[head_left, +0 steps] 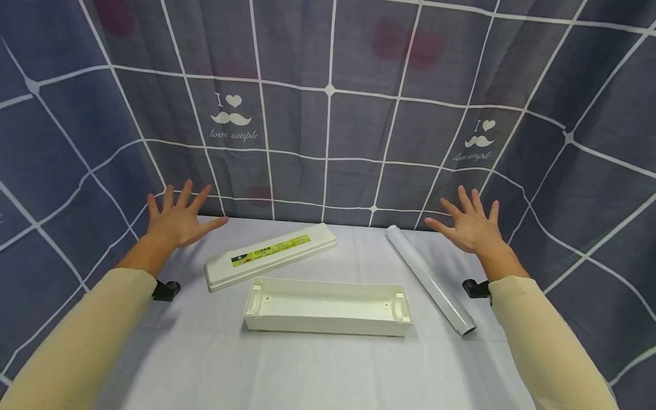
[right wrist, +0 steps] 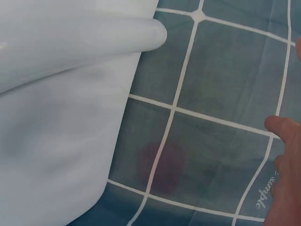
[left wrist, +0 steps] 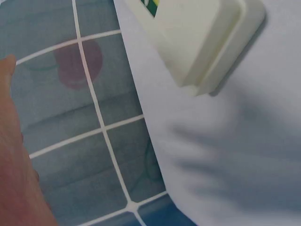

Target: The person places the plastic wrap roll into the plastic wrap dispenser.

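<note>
My left hand (head_left: 176, 223) is held up over the back left of the table, fingers spread, holding nothing. Nearest to it lies a long cream lid (head_left: 271, 256) with a green and yellow label, set at a slant. At the back right my right hand (head_left: 474, 228) is raised the same way, fingers apart. Beside it a roll of clear plastic film (head_left: 430, 279) lies diagonally. Between the two, closer to the front, stands a long cream box (head_left: 328, 326), its open side up and its inside bare. In the left wrist view, the end of the lid (left wrist: 202, 42) shows.
A white cloth (head_left: 328, 376) covers the table. Grey-blue checked curtains (head_left: 297, 125) rise behind its back edge and along both sides. Each wrist wears a black camera mount, the left mount (head_left: 166, 291) and the right mount (head_left: 475, 288).
</note>
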`<state>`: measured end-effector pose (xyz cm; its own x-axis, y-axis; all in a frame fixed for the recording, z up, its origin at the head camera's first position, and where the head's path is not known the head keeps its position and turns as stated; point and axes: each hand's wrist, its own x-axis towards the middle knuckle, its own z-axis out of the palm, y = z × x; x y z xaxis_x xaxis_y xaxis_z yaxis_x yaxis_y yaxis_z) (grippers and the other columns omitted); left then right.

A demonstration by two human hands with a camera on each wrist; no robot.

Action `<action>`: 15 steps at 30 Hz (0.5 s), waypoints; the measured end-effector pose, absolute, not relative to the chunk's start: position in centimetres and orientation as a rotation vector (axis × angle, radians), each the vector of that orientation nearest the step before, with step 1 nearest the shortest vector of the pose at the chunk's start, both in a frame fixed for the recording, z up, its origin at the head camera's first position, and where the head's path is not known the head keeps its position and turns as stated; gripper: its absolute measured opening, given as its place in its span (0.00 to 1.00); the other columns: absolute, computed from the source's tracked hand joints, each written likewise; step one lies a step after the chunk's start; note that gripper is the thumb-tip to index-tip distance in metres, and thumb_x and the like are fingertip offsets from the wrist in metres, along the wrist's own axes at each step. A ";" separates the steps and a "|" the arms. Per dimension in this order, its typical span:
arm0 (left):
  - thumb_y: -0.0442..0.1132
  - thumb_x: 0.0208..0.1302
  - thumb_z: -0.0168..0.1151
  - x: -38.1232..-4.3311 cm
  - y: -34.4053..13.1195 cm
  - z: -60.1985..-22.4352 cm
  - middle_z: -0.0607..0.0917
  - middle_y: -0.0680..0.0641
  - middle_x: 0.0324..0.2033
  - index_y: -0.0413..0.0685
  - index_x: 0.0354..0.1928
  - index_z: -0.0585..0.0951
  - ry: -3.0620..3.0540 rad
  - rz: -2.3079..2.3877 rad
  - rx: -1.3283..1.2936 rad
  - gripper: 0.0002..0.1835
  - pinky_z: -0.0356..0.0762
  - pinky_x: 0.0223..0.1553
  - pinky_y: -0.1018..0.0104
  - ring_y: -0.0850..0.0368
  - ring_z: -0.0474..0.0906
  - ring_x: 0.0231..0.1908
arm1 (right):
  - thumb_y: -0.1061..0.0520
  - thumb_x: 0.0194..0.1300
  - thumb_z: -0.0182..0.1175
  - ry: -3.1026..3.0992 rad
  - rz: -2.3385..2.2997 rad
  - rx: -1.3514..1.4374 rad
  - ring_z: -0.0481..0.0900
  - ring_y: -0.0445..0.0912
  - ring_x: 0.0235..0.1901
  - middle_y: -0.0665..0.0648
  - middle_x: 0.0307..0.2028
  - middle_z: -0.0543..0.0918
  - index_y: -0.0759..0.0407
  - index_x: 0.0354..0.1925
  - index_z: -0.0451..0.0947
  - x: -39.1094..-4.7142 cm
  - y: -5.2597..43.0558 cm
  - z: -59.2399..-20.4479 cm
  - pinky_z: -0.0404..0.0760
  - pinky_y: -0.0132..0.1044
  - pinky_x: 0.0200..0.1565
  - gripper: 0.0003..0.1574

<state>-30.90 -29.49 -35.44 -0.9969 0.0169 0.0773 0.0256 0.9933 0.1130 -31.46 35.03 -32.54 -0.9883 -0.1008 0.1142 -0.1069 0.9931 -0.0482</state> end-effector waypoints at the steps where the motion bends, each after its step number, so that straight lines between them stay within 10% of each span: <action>1: 0.88 0.57 0.36 -30.8 -29.4 -35.5 0.28 0.36 0.80 0.66 0.82 0.34 -3.060 -0.172 -0.037 0.60 0.11 0.66 0.21 0.23 0.20 0.76 | 0.13 0.65 0.37 -3.022 0.081 0.163 0.22 0.66 0.80 0.62 0.82 0.27 0.50 0.81 0.51 -31.3 35.0 -32.6 0.15 0.76 0.68 0.63; 15: 0.86 0.59 0.39 -28.9 -27.3 -37.4 0.32 0.38 0.82 0.67 0.83 0.37 -3.010 -0.153 -0.109 0.58 0.18 0.70 0.22 0.23 0.30 0.77 | 0.15 0.66 0.43 -2.959 0.093 0.232 0.23 0.63 0.81 0.59 0.83 0.30 0.47 0.81 0.53 -28.5 34.1 -35.0 0.19 0.77 0.69 0.60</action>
<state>-28.86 -27.25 -37.37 -0.9894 0.0658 0.1291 0.0786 0.9922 0.0964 -28.53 34.12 -34.99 -0.9731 -0.1491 0.1756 -0.1598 0.9859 -0.0488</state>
